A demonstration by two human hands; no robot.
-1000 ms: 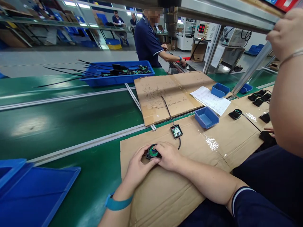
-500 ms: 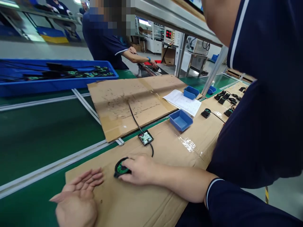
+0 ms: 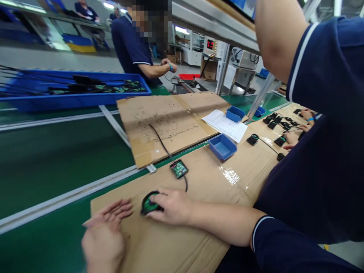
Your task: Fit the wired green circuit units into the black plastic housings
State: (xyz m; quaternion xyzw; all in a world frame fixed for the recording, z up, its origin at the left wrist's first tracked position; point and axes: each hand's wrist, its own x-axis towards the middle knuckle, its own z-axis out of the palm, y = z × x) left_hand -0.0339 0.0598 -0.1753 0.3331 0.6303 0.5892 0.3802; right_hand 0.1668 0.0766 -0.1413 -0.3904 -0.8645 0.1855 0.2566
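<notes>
The right hand [image 3: 170,206] rests on the cardboard sheet [image 3: 199,182] that covers the near side of the counter, its fingers closed over a round black part with a green board inside [image 3: 149,204], pinning it flat against the cardboard. The left hand [image 3: 106,233] lies just beside it, open and holding nothing, fingers together and pointing toward the part (the hand is blurred, so finer detail cannot be told). A thin black cable [image 3: 162,142] runs from a small square module [image 3: 179,168] just beyond the right hand across a second cardboard piece. A small blue bin [image 3: 222,146] sits further right, near a paper sheet [image 3: 224,124]. Across the green belt [image 3: 57,151], a long blue tray [image 3: 71,99] holds more cabled parts.
</notes>
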